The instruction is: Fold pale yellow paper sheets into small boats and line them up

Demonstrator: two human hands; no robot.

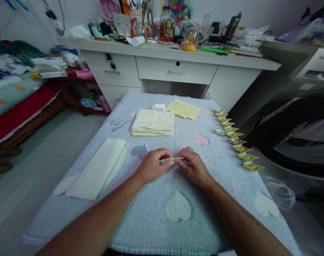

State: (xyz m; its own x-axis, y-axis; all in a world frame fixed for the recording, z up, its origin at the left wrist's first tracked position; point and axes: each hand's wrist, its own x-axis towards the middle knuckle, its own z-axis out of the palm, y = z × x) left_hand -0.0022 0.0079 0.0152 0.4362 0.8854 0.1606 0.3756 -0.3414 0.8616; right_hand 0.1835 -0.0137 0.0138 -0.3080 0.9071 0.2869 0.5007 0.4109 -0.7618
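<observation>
A narrow strip of folded paper (pixel 165 160) is pinched between my two hands above the middle of the cloth-covered table. My left hand (pixel 154 164) closes its thumb and fingers on the left part of the strip. On the right part, my right hand (pixel 194 165) grips it the same way, the fingertips of both hands nearly meeting. Beyond the hands lies a stack of creased square paper sheets (pixel 153 121). Yellow sheets (pixel 183 108) rest behind it to the right. Several small folded yellow paper boats (pixel 246 157) stand in a row along the right edge.
A folded pale sheet bundle (pixel 97 169) lies at the left on the blue tablecloth (pixel 151 220). Behind the table stands a white desk (pixel 178 71) crowded with jars and papers. A front-loading washer (pixel 297 131) is at the right, with a clear plastic bag (pixel 280 192) by the table edge.
</observation>
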